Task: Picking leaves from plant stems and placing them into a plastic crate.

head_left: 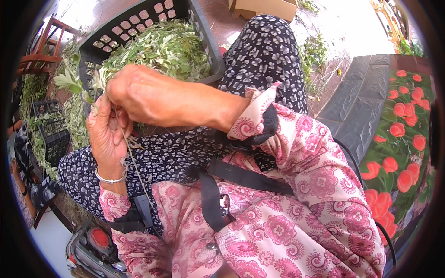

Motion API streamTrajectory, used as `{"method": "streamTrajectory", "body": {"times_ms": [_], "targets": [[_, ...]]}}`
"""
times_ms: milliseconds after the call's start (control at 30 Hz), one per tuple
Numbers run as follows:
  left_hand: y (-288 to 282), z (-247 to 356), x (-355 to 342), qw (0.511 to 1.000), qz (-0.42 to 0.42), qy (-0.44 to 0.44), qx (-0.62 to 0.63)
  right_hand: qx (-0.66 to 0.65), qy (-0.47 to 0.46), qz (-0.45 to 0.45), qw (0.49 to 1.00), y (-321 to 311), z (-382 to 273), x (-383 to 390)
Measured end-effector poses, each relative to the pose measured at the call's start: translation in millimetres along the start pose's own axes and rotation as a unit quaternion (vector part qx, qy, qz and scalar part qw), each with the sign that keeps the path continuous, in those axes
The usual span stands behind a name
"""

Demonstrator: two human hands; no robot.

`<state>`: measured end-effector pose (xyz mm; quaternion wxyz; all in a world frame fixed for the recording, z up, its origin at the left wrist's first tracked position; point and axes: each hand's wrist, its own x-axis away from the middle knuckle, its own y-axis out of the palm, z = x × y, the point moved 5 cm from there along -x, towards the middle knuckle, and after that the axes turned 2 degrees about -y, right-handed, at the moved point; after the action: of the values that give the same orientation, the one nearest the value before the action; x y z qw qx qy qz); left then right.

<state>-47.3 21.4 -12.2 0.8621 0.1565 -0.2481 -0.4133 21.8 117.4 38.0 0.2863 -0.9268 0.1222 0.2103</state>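
Note:
My left hand point(109, 134), with a white bangle at its wrist, pinches a thin leafy stem point(134, 162) between thumb and fingers. The bare lower part of the stem trails down toward my lap. Its green leaves point(69, 82) stick out above and left of my fingertips. Right beside it, my right hand point(134, 90) is closed at the upper part of the same stem; its fingertips are mostly hidden behind the back of the hand. Beyond both hands stands a black plastic crate point(214, 51) holding a heap of picked green leaves point(171, 48).
A cardboard box point(264, 9) sits beyond the crate. Loose stems point(315, 58) lie on the floor. Leftward are another dark crate point(52, 123), a wooden stool point(39, 58) and another person's arm point(23, 185). A grey bench point(350, 90) and red-flowered cloth point(403, 132) lie right.

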Motion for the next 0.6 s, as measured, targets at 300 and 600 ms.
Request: {"method": "streamTrajectory", "body": {"times_ms": [300,600], "targets": [[-15.9,2.4,-3.6,0.997,0.010,0.047,-0.056,0.076,-0.039,-0.023,0.996,8.3,-5.3,5.3],[-18.6,10.5,1.4,0.989,0.025,0.078,-0.125,0.086,-0.001,-0.006,0.996,3.3,-7.6,4.6]]}}
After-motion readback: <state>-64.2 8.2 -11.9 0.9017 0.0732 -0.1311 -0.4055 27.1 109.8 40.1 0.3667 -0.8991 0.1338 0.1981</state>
